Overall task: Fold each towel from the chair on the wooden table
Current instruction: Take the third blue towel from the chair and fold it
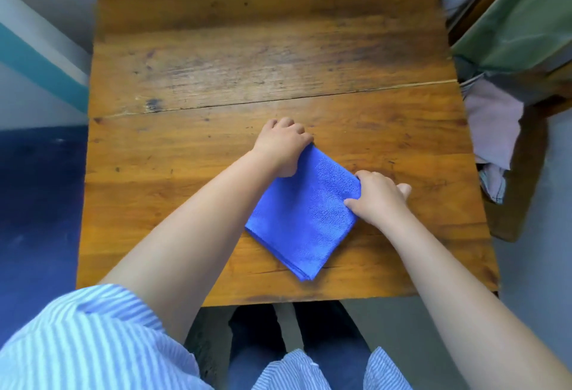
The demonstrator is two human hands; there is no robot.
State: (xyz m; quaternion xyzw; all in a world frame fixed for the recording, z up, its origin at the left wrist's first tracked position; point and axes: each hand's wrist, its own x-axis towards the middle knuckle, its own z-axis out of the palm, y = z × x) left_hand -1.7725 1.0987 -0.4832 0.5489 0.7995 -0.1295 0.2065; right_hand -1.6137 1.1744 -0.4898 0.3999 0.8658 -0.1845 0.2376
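While the left hand (pixel 283 148) pinches the towel's (pixel 305 213) far corner, the right hand (pixel 379 200) grips its right corner. Soft and limp, it handles best by corners.

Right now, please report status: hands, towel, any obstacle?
Left hand grips blue towel at far corner. Right hand pinches right corner. Towel folded small, flat on wooden table. No obstacle.

We are seeing a solid royal-blue towel (pixel 305 216) on an amber-brown, dark-streaked bench (pixel 247 58), our sleeve (pixel 93 337) showing blue-and-white stripes, pale pink cloth (pixel 492 123) lying beside.
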